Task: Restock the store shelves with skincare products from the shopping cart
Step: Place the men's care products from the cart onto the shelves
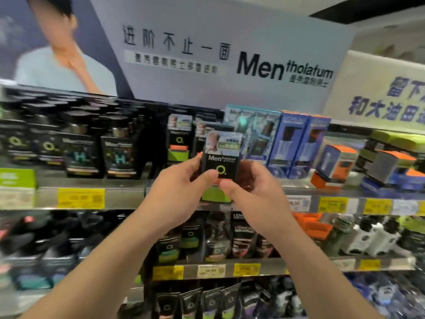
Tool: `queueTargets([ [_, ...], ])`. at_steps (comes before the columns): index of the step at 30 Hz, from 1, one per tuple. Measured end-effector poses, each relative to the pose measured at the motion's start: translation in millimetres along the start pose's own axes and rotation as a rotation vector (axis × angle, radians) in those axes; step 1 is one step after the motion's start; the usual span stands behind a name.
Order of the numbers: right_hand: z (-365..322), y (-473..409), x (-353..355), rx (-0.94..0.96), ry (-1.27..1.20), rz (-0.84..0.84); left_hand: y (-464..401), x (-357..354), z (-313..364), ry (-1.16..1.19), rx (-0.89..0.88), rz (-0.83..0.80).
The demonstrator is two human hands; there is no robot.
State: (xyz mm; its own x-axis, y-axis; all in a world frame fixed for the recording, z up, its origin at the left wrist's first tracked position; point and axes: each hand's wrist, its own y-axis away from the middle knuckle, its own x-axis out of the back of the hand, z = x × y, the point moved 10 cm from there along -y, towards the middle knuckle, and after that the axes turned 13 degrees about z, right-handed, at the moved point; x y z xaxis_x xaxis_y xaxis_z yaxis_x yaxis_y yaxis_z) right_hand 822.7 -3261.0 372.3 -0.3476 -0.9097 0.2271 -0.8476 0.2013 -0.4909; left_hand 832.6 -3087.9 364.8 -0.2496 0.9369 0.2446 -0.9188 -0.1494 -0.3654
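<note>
While much of the shelving is smeared by motion blur, the middle of the view is sharp enough to read. Both hands hold one black Mentholatum Men box (220, 164) upright in front of the top shelf (128, 199): the left hand (177, 192) has its thumb pressed across the box's lower front and its fingers curled behind the left edge, and the right hand (250, 187) pinches the lower right corner, thumb in front, fingers out of sight behind. The thumbs cover part of the box's lower green band. Its front reads "Men tholatum" in white above a green ring logo, with a small printed portrait at the top whose fine text is unreadable. Whether the box's base touches the shelf cannot be told.

Just behind it stand matching black boxes (180, 140), partly hidden. To the left, dark bottles (80, 150) carry green ring and blue "H" marks; their other text is blurred. To the right are pale blue cartons (253, 132), then blue cartons (296, 143) whose lettering cannot be made out, then orange-and-grey boxes (333, 164). Yellow price tags (80, 198) along the shelf edge are illegible. Above, a banner (230, 54) shows "Mentholatum" and Chinese characters. On the shelf below, a dark tube (243, 236) seems to read "L'OREAL". The shopping cart is out of frame.
</note>
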Motion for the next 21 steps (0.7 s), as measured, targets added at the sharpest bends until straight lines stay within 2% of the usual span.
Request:
queueTargets([
  [3,-10.5,-8.7,-23.2,0.019,0.024,0.01,-2.3,34.1,7.2,-0.234,-0.114,0.19],
  [6,-16.7,-19.2,-41.4,0.009,0.048,0.049,-1.7,50.8,4.7,-0.275,-0.118,0.268],
  [21,-11.4,-37.9,-105.2,0.023,0.3,-0.046,-14.3,51.2,-14.6,-0.291,-0.04,0.17],
])
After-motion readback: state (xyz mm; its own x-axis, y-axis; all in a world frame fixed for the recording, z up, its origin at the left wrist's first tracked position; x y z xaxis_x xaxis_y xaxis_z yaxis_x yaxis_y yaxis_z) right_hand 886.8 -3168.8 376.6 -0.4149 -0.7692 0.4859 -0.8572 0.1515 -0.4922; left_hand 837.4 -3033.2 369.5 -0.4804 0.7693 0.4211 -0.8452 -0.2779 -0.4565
